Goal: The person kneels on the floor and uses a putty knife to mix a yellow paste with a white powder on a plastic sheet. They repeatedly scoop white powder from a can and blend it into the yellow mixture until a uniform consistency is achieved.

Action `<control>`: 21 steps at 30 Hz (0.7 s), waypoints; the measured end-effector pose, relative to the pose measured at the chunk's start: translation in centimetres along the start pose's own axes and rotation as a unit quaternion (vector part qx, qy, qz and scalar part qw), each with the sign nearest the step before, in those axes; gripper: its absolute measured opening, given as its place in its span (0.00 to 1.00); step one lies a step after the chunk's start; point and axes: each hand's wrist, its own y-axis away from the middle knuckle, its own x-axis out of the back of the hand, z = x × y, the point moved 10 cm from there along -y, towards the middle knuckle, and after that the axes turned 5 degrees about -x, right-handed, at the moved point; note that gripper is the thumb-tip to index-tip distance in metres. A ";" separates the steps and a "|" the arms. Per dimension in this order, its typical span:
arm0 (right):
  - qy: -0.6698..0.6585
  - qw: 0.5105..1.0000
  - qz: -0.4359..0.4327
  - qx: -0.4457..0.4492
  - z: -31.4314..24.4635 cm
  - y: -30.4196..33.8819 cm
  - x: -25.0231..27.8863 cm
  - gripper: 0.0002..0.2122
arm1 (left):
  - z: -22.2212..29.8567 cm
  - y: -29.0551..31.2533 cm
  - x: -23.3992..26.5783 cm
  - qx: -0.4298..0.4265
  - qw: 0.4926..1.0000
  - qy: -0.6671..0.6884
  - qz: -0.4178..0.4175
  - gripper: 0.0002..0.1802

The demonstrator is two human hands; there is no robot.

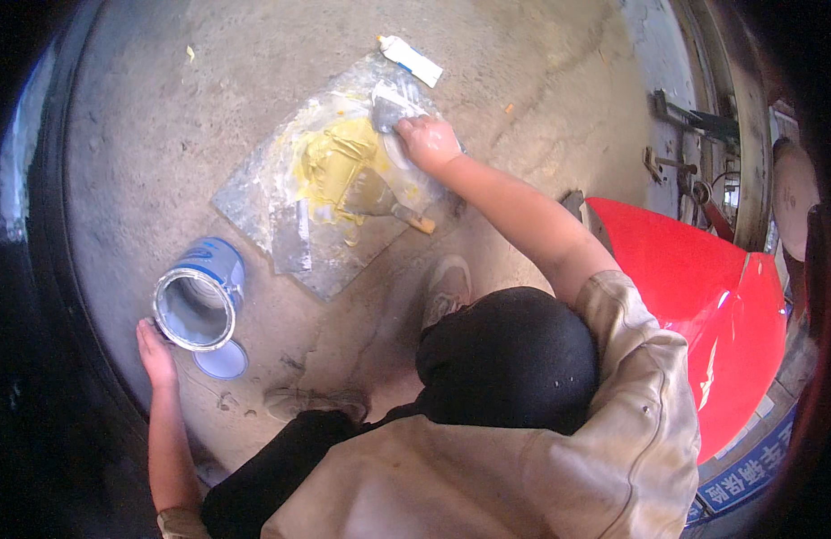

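There's the left hand, fingers straight, right beside an open, cylindrical blue-and-grey metal can, grey-coated inside, left of a paste-smeared grey board where the right hand, well apart, grips a flat grey scraper near thick, ridged yellow paste.

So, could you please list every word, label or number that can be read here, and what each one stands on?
Blue sign, lower right: white characters, legible in part, which I won't copy out.
Blue-grey tin: blue lettering, too blurred to read.
White tube: any print is too small to read.
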 end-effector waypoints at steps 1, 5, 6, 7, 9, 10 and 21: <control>-0.013 1.000 -0.008 0.018 -0.1 0.4 0.0 0.08 | 0.5 0.0 -0.5 -0.001 0.999 0.034 -0.015 0.33; -0.053 0.997 0.004 0.055 -0.2 2.1 0.9 0.07 | 1.5 -0.1 -0.2 -0.007 1.000 0.001 -0.005 0.30; -0.055 0.997 -0.014 0.048 0.1 2.3 0.8 0.07 | 1.5 -0.2 -0.1 -0.005 1.000 -0.010 -0.005 0.30; -0.053 0.997 -0.037 0.042 0.4 2.6 0.7 0.07 | 1.4 -0.3 0.1 -0.004 1.000 -0.021 -0.005 0.30; -0.073 0.996 -0.046 0.029 1.0 2.7 1.8 0.07 | 1.1 -0.4 0.6 -0.001 1.000 -0.016 0.009 0.30; -0.068 0.995 -0.063 0.021 1.4 2.8 2.2 0.08 | 0.8 -0.5 0.8 0.001 1.000 -0.013 0.017 0.30; -0.230 0.963 -0.067 -0.121 1.8 2.6 13.2 0.13 | 1.1 2.0 0.7 0.034 0.999 0.020 -0.007 0.28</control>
